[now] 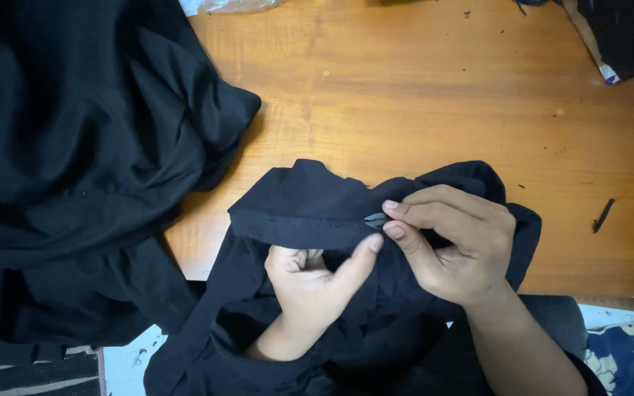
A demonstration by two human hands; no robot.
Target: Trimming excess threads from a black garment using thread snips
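Observation:
A black garment (295, 209) lies over the near edge of a wooden table (420, 95), its stitched hem folded toward me. My left hand (313, 282) grips the fabric from underneath, thumb pressed up on the hem. My right hand (453, 246) pinches a small metal thread snipper (376, 219) between thumb and forefinger, with its pointed tips resting on the hem just above my left thumb.
A large heap of black cloth (75, 161) covers the table's left side. Dark fabric scraps (625, 37) sit at the far right corner. A black thread offcut (602, 215) lies on the table to the right. Patterned floor covering (629, 356) shows below.

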